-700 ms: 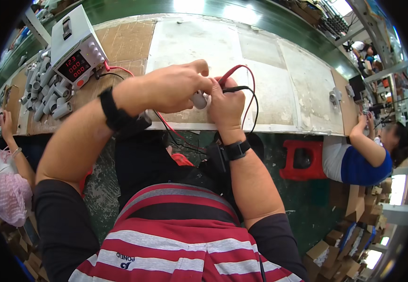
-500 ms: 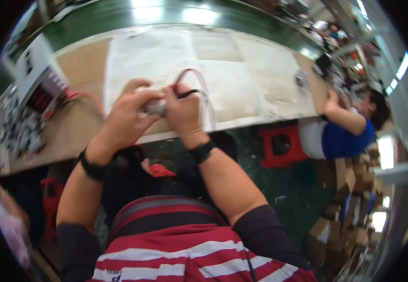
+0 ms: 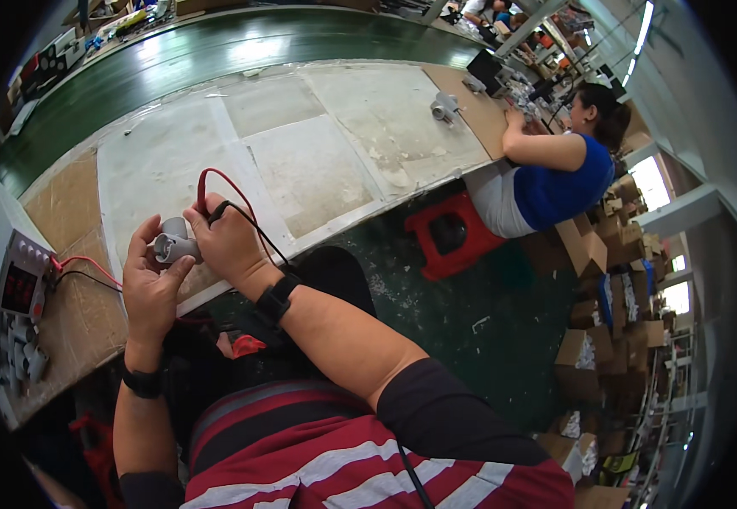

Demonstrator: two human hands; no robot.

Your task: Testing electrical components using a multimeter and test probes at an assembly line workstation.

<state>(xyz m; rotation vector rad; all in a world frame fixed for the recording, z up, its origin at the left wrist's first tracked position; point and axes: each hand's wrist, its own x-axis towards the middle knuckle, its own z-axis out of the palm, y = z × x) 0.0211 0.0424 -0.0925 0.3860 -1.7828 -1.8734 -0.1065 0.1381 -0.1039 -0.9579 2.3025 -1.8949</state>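
My left hand (image 3: 150,280) is closed around a grey plastic tubular fitting (image 3: 175,248), its round open end turned toward me. Against the fitting's right side, my right hand (image 3: 231,242) pinches the ends of a red wire (image 3: 231,181) and a black wire (image 3: 254,222). The wire tips are hidden by the fingers, so I cannot tell whether they touch the fitting. Both hands are just above the table's near edge.
A white power supply box (image 3: 21,263) with a red display stands at the left, beside a pile of grey fittings (image 3: 16,352). More grey fittings (image 3: 445,107) lie farther right on the table (image 3: 301,174). A co-worker (image 3: 559,182) sits at the right on a red stool (image 3: 436,263).
The view has swung to the right, so the table and power supply sit farther left in it. Both hands still hold the fitting and wires; the fitting's round opening now shows more clearly.
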